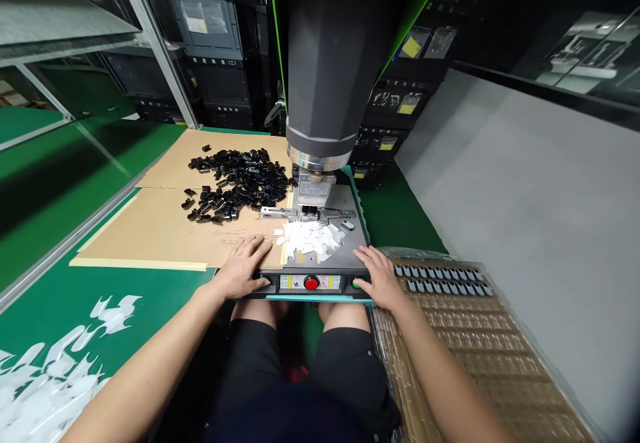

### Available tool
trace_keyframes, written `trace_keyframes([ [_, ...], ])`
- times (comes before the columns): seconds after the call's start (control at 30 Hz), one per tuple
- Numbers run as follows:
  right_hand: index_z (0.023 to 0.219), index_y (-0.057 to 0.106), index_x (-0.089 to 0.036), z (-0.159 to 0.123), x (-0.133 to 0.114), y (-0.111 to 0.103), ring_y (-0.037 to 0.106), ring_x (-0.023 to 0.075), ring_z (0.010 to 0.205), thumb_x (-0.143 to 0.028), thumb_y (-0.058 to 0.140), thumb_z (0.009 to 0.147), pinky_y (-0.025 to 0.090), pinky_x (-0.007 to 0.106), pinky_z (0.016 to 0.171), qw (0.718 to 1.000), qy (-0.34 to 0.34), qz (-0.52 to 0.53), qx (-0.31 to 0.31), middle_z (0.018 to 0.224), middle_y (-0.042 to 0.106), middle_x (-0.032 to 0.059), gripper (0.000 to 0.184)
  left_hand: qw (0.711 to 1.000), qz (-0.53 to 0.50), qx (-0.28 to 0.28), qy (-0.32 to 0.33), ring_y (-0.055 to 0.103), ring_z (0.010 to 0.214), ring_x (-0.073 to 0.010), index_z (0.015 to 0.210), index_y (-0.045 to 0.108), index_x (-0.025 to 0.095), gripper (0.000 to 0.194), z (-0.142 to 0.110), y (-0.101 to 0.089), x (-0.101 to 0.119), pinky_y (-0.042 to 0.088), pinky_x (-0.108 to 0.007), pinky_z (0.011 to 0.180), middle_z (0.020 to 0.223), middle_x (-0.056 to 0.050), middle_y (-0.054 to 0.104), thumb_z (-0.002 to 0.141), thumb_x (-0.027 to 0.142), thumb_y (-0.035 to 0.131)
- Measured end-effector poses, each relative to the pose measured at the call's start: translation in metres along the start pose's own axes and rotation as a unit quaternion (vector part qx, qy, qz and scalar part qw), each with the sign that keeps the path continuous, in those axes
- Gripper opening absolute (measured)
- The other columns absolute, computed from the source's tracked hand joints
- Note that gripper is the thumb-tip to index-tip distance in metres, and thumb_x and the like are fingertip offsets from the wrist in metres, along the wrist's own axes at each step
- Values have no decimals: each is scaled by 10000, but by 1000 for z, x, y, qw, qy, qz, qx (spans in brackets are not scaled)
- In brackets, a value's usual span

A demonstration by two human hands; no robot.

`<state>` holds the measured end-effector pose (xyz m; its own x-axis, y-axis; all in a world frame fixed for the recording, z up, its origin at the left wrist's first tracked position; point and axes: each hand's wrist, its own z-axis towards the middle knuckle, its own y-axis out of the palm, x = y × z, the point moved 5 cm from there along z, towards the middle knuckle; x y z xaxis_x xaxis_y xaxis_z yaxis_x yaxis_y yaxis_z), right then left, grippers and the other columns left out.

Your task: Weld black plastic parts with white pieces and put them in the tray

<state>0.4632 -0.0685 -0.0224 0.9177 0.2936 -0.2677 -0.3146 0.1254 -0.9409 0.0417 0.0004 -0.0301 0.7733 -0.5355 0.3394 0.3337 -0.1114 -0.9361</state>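
My left hand [246, 266] rests at the front left corner of the machine base, thumb on the left green button [263, 279], fingers stretched over the cardboard. On the other side my right hand [377, 275] has its thumb on the right green button [357, 283], its fingers lying over the base's edge. Between them sits a red button [311, 284] on the control panel. The press head [314, 186] is down over a metal fixture [280, 212] with a small black part [309, 210] in it. White cut pieces [310, 238] are heaped just in front of the fixture.
Many black parts [245, 180] lie piled on the cardboard [160, 223] to the left. More white pieces [55, 376] cover the green table at lower left. At right stands a clear tray [475, 336] with rows of grey parts [445, 280]. Dark crates [215, 30] are stacked behind.
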Motion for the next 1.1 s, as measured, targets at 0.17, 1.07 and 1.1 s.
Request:
trace_keyframes([
  [0.17,1644,406,-374,2,-5,1,367,365,1563,-341,690,915,333,601,1231,1000,2,-20,1,1679,460,70,783,1000,5,-1,3,291,1605,-415,1661,388,273,1000,6,-3,2,268,-626,1320,1731,-156,332,791,486,835],
  [1.07,1704,280,-142,104,-78,44,192,360,1661,-494,489,1052,179,570,1342,997,65,-31,-7,1769,266,181,770,996,11,-3,-89,68,1668,-423,1717,239,169,1218,94,18,69,100,-605,1344,1797,-194,127,820,948,504],
  [1.1,1704,276,-133,106,-80,46,195,358,1660,-493,472,1058,177,569,1343,997,71,-31,-4,1765,275,185,765,996,18,7,-91,72,1667,-428,1711,261,165,1171,95,22,73,99,-604,1343,1795,-196,140,851,931,473],
])
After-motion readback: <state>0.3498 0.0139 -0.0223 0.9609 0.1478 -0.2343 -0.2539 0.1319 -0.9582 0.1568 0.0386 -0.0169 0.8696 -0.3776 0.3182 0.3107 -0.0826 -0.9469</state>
